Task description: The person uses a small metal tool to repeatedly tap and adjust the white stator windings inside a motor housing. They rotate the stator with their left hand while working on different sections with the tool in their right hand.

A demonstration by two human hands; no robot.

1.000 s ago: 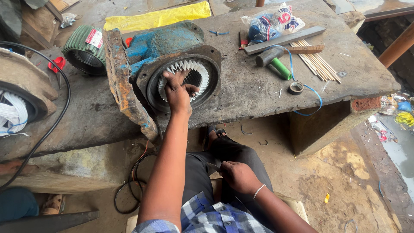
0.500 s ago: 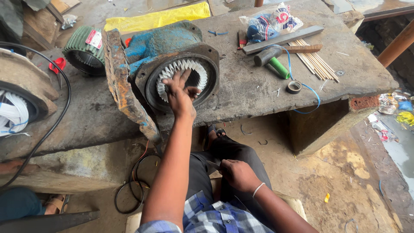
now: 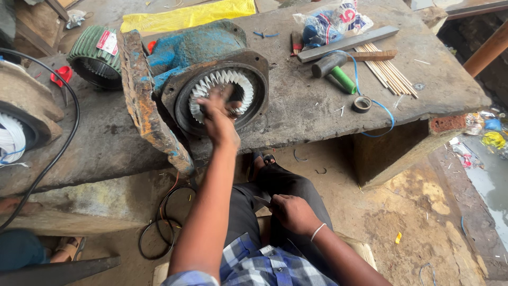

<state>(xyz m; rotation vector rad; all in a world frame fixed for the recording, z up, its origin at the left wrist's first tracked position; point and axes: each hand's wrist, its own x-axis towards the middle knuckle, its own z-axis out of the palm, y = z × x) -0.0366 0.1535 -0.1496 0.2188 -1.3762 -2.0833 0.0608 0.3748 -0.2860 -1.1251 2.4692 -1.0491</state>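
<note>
From the head camera, the left hand (image 3: 218, 117) is reaching into the round bore of a rusty, blue-painted motor stator (image 3: 211, 79), fingers loosely curled and blurred against the white paper slot liners (image 3: 222, 80) ringing the opening. The stator is lying on the rough grey stone counter (image 3: 296, 114). The right hand (image 3: 292, 212) is resting on the lap, closing around a small thin blade-like piece. A green-handled hammer (image 3: 334, 71) and bamboo sticks (image 3: 389, 71) are lying well apart.

On the tabletop (image 3: 317, 111) lie a green-handled hammer (image 3: 334, 70), a bundle of thin sticks (image 3: 389, 73), a tape roll (image 3: 362, 104), a yellow sheet (image 3: 185, 16) and a green ribbed casing (image 3: 95, 58).
</note>
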